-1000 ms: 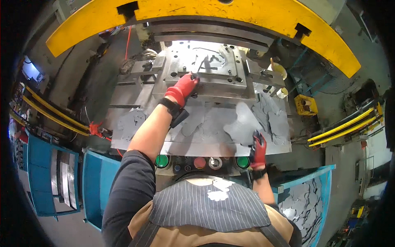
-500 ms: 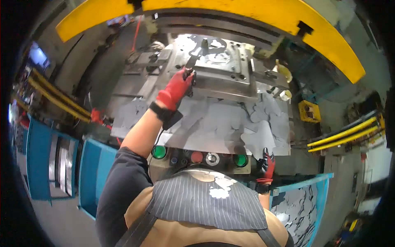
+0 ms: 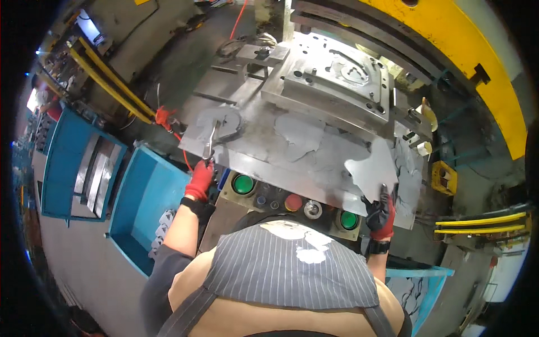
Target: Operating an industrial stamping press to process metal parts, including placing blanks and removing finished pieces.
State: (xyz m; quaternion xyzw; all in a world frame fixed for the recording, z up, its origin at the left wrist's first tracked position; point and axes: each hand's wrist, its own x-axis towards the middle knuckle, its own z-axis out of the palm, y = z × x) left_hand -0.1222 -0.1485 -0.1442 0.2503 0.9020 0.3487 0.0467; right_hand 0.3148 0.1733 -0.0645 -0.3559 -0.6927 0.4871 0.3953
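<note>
My left hand [image 3: 201, 181], in a red and black glove, is closed around the handle of a long metal tool [image 3: 212, 140] that looks like tongs. The tool's far end lies at a flat grey metal cutout [image 3: 227, 122] on the left part of the metal table [image 3: 252, 160]. Whether it clamps the cutout I cannot tell. At the table's right front edge, my gloved right hand [image 3: 382, 213] grips the near end of an irregular grey metal sheet piece [image 3: 373, 168]. Beyond the table, the press die [image 3: 331, 92] has a ring-like outline on its face.
A yellow press frame [image 3: 471, 62] arches over the far right. Green buttons [image 3: 243, 183] and a red button [image 3: 293, 203] sit on the panel before me. Blue bins [image 3: 149, 191] stand at left, another blue bin [image 3: 429, 281] at lower right. More grey sheet pieces [image 3: 297, 135] lie on the table.
My left hand has drawn back from the die to the table's near left, and a cutout now lies at the tool's end. My right hand has moved forward onto its sheet piece. The view has turned.
</note>
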